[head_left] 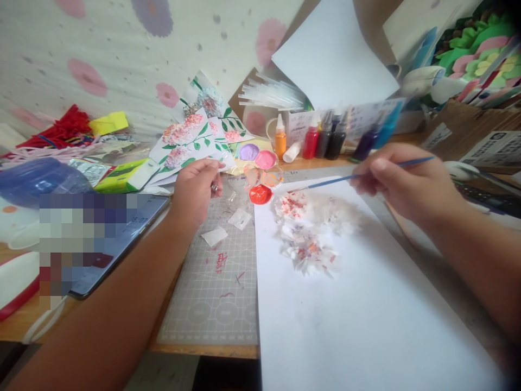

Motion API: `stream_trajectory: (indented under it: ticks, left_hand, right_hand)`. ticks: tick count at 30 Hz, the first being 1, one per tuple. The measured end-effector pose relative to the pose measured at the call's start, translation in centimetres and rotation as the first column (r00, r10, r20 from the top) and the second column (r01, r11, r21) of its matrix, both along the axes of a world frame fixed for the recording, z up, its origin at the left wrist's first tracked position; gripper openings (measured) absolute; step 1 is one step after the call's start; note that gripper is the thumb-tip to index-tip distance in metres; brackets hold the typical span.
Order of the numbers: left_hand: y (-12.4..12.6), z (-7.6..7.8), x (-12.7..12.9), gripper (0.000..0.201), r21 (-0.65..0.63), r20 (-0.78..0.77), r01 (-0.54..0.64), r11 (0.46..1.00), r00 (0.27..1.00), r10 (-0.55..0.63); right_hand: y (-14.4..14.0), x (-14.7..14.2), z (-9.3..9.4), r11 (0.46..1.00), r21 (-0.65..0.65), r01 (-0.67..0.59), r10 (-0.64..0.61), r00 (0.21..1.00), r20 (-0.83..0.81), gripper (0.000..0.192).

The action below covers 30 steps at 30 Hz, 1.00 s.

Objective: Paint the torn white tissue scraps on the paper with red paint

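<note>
Head view: right hand (401, 179) pinches thin blue paintbrush (334, 180), long axis left-right, tip pointing left beside red-daubed white ruffled clump (293, 206) on white paper sheet (325, 326); left hand (194, 187), farther from brush, curled, can't tell if holding.

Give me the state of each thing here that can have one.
Right hand: closed around the paintbrush
Paintbrush: held slanted, bristles downward
Left hand: fingers curled, contents unclear
White sheet: spread partly over the cutting mat
Red paint: glossy, pooled
Orange bottle: upright
White cylinder: on its side
Phone: screen lit
</note>
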State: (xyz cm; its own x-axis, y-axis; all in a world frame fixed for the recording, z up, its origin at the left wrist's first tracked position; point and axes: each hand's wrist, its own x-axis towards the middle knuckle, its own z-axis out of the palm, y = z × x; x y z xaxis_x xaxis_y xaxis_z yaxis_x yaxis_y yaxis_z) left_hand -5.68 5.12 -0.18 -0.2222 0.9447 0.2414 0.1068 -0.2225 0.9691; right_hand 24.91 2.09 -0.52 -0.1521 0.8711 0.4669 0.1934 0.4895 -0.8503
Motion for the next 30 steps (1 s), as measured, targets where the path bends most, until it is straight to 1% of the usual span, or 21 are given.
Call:
stream_trajectory:
  ticks: [3, 5, 8, 10, 11, 14, 16, 19, 22, 27, 30]
  left_hand:
    - [0.0, 0.0, 0.1, 0.008, 0.000, 0.005, 0.011, 1.000, 1.000, -0.011]
    - [-0.1, 0.1, 0.1, 0.008, 0.001, 0.013, -0.002, 1.000, 1.000, 0.002]
    - [-0.1, 0.2, 0.1, 0.007, -0.001, 0.019, -0.018, 1.000, 1.000, 0.018]
    - [-0.1, 0.1, 0.1, 0.007, -0.005, 0.015, -0.015, 1.000, 1.000, 0.015]
    - [-0.1, 0.1, 0.0, 0.007, -0.002, 0.011, -0.011, 1.000, 1.000, 0.011]
    - [0.0, 0.0, -0.1, 0.006, 0.012, 0.004, 0.002, 1.000, 1.000, -0.002]
    - [0.0, 0.0, -0.2, 0.006, 0.016, 0.007, 0.005, 1.000, 1.000, -0.005]
    - [0.0, 0.0, -0.1, 0.007, 0.020, 0.012, 0.004, 1.000, 1.000, -0.004]
    - [0.0, 0.0, 0.0, 0.009, 0.032, 0.005, 0.011, 0.999, 1.000, -0.011]
    - [0.1, -0.2, -0.1, 0.008, 0.039, 0.008, 0.018, 0.999, 1.000, -0.019]
    - [0.1, -0.1, -0.2, 0.007, 0.039, 0.010, 0.021, 0.999, 1.000, -0.022]
  right_hand:
    - [-0.2, 0.1, 0.1, 1.000, -0.003, -0.007, 0.007, 0.997, 0.079, 0.029]
    - [-0.2, 0.4, 0.2, 1.000, -0.005, 0.010, -0.009, 0.993, 0.114, 0.026]
    - [-0.1, 0.8, 0.2, 0.998, 0.020, 0.063, -0.064, 0.995, 0.071, 0.027]
    - [-0.1, 0.8, 0.3, 0.998, 0.036, 0.060, -0.061, 0.998, 0.023, 0.027]
    - [-0.2, 0.7, 0.3, 0.998, 0.045, 0.046, -0.047, 0.999, 0.028, 0.027]
    - [-0.4, 0.4, 0.6, 0.999, 0.048, 0.002, -0.009, 0.991, 0.137, 0.027]
    - [-0.4, 0.5, 0.7, 0.999, 0.048, 0.023, -0.031, 0.985, 0.171, 0.027]
    - [-0.1, 1.1, 0.6, 0.992, 0.101, 0.072, -0.081, 0.993, 0.090, 0.028]
    - [0.1, 1.2, 0.4, 0.987, 0.142, 0.078, -0.085, 0.995, 0.049, 0.028]
    - [0.0, 0.8, 0.6, 0.992, 0.122, 0.013, -0.035, 0.984, 0.177, 0.026]
    - [0.2, 1.6, 0.7, 0.989, 0.136, 0.055, -0.078, 0.983, 0.168, 0.027]
